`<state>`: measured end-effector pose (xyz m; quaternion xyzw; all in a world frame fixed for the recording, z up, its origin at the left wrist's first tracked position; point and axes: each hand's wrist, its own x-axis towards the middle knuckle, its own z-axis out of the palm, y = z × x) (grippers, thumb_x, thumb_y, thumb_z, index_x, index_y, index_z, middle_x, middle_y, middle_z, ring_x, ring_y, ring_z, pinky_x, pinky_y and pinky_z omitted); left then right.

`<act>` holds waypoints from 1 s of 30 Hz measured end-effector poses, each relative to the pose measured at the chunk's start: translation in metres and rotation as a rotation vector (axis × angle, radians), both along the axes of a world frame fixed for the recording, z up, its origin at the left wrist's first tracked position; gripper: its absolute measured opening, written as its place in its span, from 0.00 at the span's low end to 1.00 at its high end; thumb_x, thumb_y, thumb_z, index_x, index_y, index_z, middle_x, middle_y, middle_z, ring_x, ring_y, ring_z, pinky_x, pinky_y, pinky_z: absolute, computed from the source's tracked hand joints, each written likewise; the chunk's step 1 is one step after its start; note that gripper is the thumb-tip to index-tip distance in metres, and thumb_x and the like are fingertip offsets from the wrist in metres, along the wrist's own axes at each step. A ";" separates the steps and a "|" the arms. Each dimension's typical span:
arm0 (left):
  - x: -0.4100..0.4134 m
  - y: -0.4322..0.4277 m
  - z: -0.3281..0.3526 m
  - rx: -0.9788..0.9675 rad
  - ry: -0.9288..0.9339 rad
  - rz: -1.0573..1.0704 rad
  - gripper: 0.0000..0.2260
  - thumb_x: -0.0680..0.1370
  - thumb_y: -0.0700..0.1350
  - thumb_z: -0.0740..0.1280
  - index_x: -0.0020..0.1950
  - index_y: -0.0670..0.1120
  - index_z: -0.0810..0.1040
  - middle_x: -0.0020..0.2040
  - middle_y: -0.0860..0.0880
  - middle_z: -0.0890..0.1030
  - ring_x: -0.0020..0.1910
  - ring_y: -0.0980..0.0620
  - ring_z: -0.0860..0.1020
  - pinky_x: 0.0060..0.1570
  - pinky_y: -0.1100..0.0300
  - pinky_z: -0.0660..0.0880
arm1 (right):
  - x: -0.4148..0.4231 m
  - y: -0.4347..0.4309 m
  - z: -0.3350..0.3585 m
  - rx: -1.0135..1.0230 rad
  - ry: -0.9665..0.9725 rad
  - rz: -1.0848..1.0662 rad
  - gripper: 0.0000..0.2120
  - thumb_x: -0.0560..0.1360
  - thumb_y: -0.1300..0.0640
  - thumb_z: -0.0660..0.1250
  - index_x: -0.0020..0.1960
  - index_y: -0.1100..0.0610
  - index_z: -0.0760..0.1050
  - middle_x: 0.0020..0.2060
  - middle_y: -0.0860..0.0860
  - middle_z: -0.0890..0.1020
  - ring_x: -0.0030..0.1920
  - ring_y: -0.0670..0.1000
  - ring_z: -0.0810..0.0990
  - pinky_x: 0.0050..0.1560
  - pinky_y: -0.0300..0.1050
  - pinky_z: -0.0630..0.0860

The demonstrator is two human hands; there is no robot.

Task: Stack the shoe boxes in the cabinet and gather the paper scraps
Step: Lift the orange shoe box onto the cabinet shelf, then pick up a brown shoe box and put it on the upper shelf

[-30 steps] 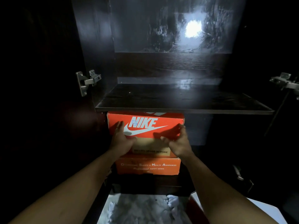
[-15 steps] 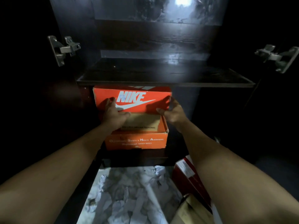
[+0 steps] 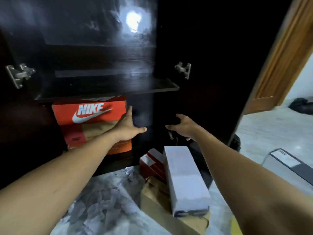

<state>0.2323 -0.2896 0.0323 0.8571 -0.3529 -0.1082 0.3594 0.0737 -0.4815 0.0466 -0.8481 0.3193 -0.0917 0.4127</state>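
We have slid right: left hand [image 3: 130, 128] spread at the edge of the Nike shoe box [image 3: 89, 112], right hand [image 3: 183, 127] loosely spread beyond.

Both hands have left the Nike box's [image 3: 88, 112] front: the left hand [image 3: 128, 128] now reaches flat at its right edge, while the right hand [image 3: 183, 126] has drawn off rightward, holding nothing.

The dark wooden cabinet [image 3: 108, 89] has a glossy veneer with fine grain that mirrors a bright glare. Its 2 grey metal hinges [image 3: 18, 74] look dull. Inside it, the orange printed cardboard shoe box [image 3: 91, 112] is matt. In front of it lie crumpled white paper scraps [image 3: 105, 206], a smooth white cardboard box [image 3: 184, 180] and a rough brown cardboard box [image 3: 155, 197].
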 end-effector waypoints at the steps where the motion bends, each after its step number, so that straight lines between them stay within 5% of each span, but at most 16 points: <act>1: -0.015 -0.003 0.007 0.026 -0.004 -0.032 0.53 0.73 0.54 0.76 0.82 0.49 0.38 0.82 0.49 0.51 0.80 0.50 0.54 0.76 0.59 0.55 | -0.018 0.002 0.005 -0.016 0.024 -0.018 0.41 0.76 0.47 0.73 0.81 0.54 0.55 0.72 0.54 0.71 0.67 0.55 0.73 0.56 0.47 0.74; 3: -0.049 -0.004 0.023 0.089 -0.026 -0.113 0.54 0.73 0.54 0.76 0.81 0.50 0.36 0.82 0.47 0.48 0.81 0.48 0.52 0.77 0.57 0.54 | -0.052 0.007 0.013 -0.033 0.052 -0.049 0.42 0.75 0.44 0.73 0.81 0.52 0.55 0.75 0.55 0.68 0.72 0.59 0.71 0.63 0.54 0.73; 8: -0.114 0.005 0.059 0.194 -0.217 -0.290 0.53 0.73 0.56 0.75 0.81 0.51 0.38 0.82 0.46 0.51 0.80 0.46 0.54 0.77 0.51 0.57 | -0.116 0.021 0.021 -0.078 -0.030 -0.075 0.41 0.75 0.46 0.74 0.80 0.56 0.58 0.74 0.55 0.69 0.72 0.57 0.70 0.63 0.45 0.70; 14: -0.162 0.033 0.033 0.239 -0.240 -0.361 0.53 0.73 0.57 0.75 0.81 0.52 0.38 0.82 0.47 0.52 0.79 0.46 0.58 0.74 0.50 0.64 | -0.177 0.040 0.006 -0.086 0.071 -0.084 0.46 0.71 0.41 0.76 0.79 0.57 0.59 0.72 0.55 0.72 0.69 0.56 0.73 0.68 0.51 0.73; 16: -0.166 0.035 0.027 0.320 -0.167 -0.370 0.55 0.71 0.58 0.76 0.81 0.50 0.37 0.82 0.46 0.53 0.79 0.46 0.58 0.74 0.52 0.63 | -0.192 0.048 0.002 -0.106 0.096 -0.093 0.45 0.72 0.41 0.75 0.80 0.57 0.58 0.73 0.55 0.72 0.67 0.56 0.74 0.62 0.49 0.76; 19: -0.169 0.030 0.017 0.302 -0.087 -0.348 0.54 0.71 0.59 0.76 0.81 0.50 0.39 0.81 0.46 0.57 0.78 0.46 0.61 0.72 0.54 0.65 | -0.203 0.061 0.001 -0.136 0.132 -0.087 0.43 0.74 0.42 0.73 0.80 0.56 0.56 0.73 0.56 0.71 0.64 0.58 0.76 0.35 0.39 0.70; 20: -0.170 0.027 0.011 0.305 -0.089 -0.354 0.54 0.71 0.59 0.75 0.82 0.51 0.39 0.81 0.45 0.58 0.77 0.46 0.62 0.71 0.54 0.66 | -0.204 0.065 -0.002 -0.143 0.122 -0.093 0.43 0.75 0.42 0.73 0.80 0.56 0.56 0.74 0.55 0.69 0.67 0.59 0.74 0.36 0.39 0.70; 24: -0.163 0.020 -0.029 0.469 -0.236 -0.376 0.54 0.70 0.61 0.74 0.82 0.51 0.39 0.80 0.46 0.60 0.75 0.44 0.66 0.68 0.49 0.70 | -0.206 0.077 -0.043 -0.079 0.053 -0.116 0.41 0.75 0.46 0.74 0.80 0.58 0.58 0.75 0.55 0.69 0.71 0.57 0.72 0.63 0.48 0.74; 28: -0.142 0.021 -0.073 0.565 -0.191 -0.342 0.52 0.72 0.59 0.74 0.82 0.49 0.41 0.80 0.45 0.59 0.76 0.45 0.65 0.69 0.52 0.70 | -0.228 0.089 -0.124 0.042 0.029 -0.169 0.42 0.73 0.48 0.76 0.79 0.57 0.58 0.74 0.54 0.69 0.70 0.55 0.72 0.56 0.39 0.71; 30: -0.136 0.025 -0.094 0.574 -0.109 -0.307 0.52 0.71 0.58 0.75 0.82 0.47 0.45 0.79 0.44 0.62 0.75 0.45 0.66 0.69 0.54 0.69 | -0.240 0.093 -0.167 0.106 0.022 -0.214 0.44 0.70 0.46 0.78 0.78 0.53 0.60 0.74 0.52 0.68 0.68 0.53 0.74 0.57 0.41 0.75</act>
